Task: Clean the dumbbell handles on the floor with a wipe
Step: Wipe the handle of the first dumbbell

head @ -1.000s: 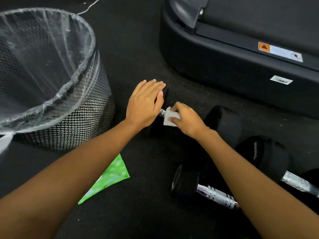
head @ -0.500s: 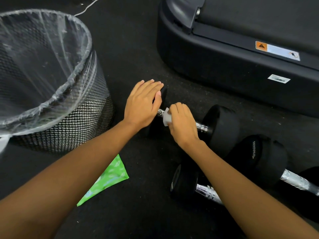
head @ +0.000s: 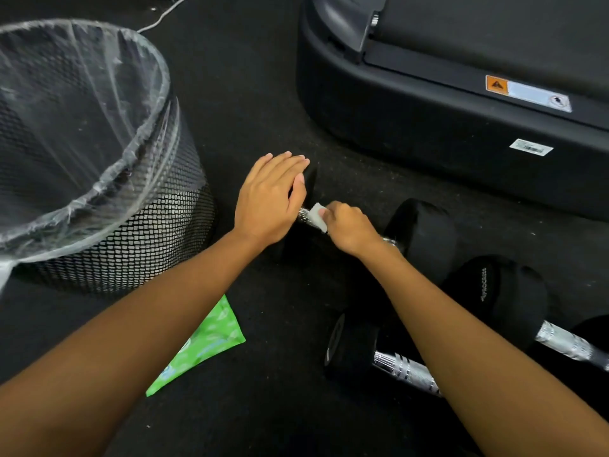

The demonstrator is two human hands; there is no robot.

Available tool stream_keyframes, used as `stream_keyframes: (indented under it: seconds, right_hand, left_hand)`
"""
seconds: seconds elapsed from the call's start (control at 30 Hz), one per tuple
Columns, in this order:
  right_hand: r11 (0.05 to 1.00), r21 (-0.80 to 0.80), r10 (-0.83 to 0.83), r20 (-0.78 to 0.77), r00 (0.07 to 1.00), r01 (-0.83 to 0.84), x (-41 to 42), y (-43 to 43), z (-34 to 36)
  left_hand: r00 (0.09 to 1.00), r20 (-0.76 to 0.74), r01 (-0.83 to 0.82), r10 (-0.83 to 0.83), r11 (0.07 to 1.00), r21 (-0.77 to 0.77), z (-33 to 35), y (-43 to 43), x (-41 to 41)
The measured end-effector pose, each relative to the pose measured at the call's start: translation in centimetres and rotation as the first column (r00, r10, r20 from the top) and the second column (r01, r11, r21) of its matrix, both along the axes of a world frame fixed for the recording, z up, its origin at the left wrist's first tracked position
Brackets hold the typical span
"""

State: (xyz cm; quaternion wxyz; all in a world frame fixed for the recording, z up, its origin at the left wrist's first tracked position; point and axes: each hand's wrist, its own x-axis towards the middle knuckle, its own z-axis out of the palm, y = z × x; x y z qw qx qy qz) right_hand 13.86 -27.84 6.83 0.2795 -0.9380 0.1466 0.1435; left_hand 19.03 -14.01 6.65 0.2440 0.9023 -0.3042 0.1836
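A black treadmill base (head: pixel 461 133) fills the upper right, and a mesh waste bin (head: pixel 138 239) lined with clear plastic stands at the left, both on the dark floor (head: pixel 250 94). Three dumbbells lie between them and the person. The far dumbbell (head: pixel 423 232) is the one being worked on; a second dumbbell (head: pixel 494 291) and a near dumbbell (head: pixel 356 351) lie just beside it, their chrome handles bare. A green wipe packet (head: pixel 211 341) lies near the left forearm.

The left hand (head: pixel 268 199) lies flat with fingers together on the far dumbbell's left head, steadying it. The right hand (head: pixel 351 227) is curled around the handle (head: pixel 304 215), pinching a white wipe (head: pixel 319 216) against the metal at its left end — so the step in hand looks like wiping the first handle. Next, I judge, the wipe needs drawing along and around the knurled bar while the left hand stops it rolling — then the other two handles wait.
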Motion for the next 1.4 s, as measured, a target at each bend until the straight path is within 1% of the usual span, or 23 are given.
stream_keyframes:
  seconds: [0.03, 0.07, 0.17, 0.27, 0.43, 0.57, 0.7, 0.83, 0.93, 1.0, 1.1, 1.17, 1.3, 1.4]
  right_hand:
    - [1.0, 0.013, 0.01, -0.05, 0.999, -0.009, 0.5, 0.3, 0.3]
    - [0.999, 0.005, 0.045, -0.067, 0.997, -0.045, 0.8, 0.6, 0.5]
    - [0.992, -0.019, 0.125, 0.012, 0.992, -0.125, 0.6, 1.3, 0.2]
    - [0.994, -0.013, 0.11, 0.05, 0.993, -0.109, -0.5, 0.0, 0.3]
    - [0.997, 0.0, 0.08, -0.089, 0.993, -0.08, -0.1, -0.7, 1.1]
    - [0.994, 0.033, 0.105, -0.088, 0.991, -0.103, 1.0, 1.0, 1.0]
    - [0.99, -0.022, 0.137, -0.037, 0.99, -0.138, 0.1, 0.2, 0.7]
    - [0.995, -0.055, 0.071, -0.112, 0.991, -0.077, -0.2, -1.2, 0.8]
    - [0.995, -0.058, 0.07, -0.136, 0.988, -0.079, 0.9, -0.2, 1.1]
    - [0.996, 0.003, 0.093, -0.105, 0.99, -0.093, 1.3, 0.9, 0.9]
    - [0.996, 0.028, 0.086, 0.02, 0.996, -0.087, 0.5, 1.0, 0.6]
    - [0.997, -0.014, 0.078, 0.105, 0.991, -0.077, -0.5, 0.2, 0.3]
    - [0.995, -0.09, 0.052, 0.2, 0.978, -0.035, -1.5, 0.0, 0.0]
    - [0.975, -0.215, 0.12, 0.29, 0.949, -0.058, -0.8, 1.8, -0.2]
  left_hand:
    - [1.0, 0.0, 0.0, 0.0, 1.0, -0.002, 0.0, 0.0, 0.0]
    - [1.0, 0.001, -0.002, 0.002, 1.0, -0.003, 0.0, 0.0, 0.0]
    - [1.0, 0.0, -0.002, 0.002, 1.0, 0.001, 0.0, -0.1, 0.1]
    - [1.0, 0.002, 0.004, -0.004, 1.0, -0.001, 0.1, -0.1, 0.0]
    - [1.0, 0.0, 0.005, -0.005, 1.0, -0.008, 0.1, 0.0, 0.0]
    - [1.0, -0.003, 0.001, -0.001, 1.0, -0.003, 0.1, -0.1, 0.1]
    - [1.0, -0.008, 0.001, -0.001, 1.0, -0.005, 0.1, -0.1, 0.1]
    - [1.0, -0.005, 0.001, -0.001, 1.0, -0.004, 0.0, 0.1, 0.0]
    - [1.0, -0.008, -0.001, 0.0, 1.0, -0.003, 0.0, 0.0, 0.1]
    - [1.0, -0.007, -0.006, 0.006, 1.0, 0.0, 0.0, -0.1, 0.1]
    - [1.0, -0.013, -0.007, 0.007, 1.0, 0.004, 0.0, -0.1, 0.1]
    - [1.0, -0.013, 0.0, 0.0, 1.0, 0.004, 0.0, 0.0, 0.0]
    - [1.0, -0.016, -0.003, 0.004, 1.0, 0.005, 0.1, 0.1, 0.0]
    - [1.0, -0.011, -0.01, 0.01, 1.0, 0.008, 0.0, 0.0, 0.0]
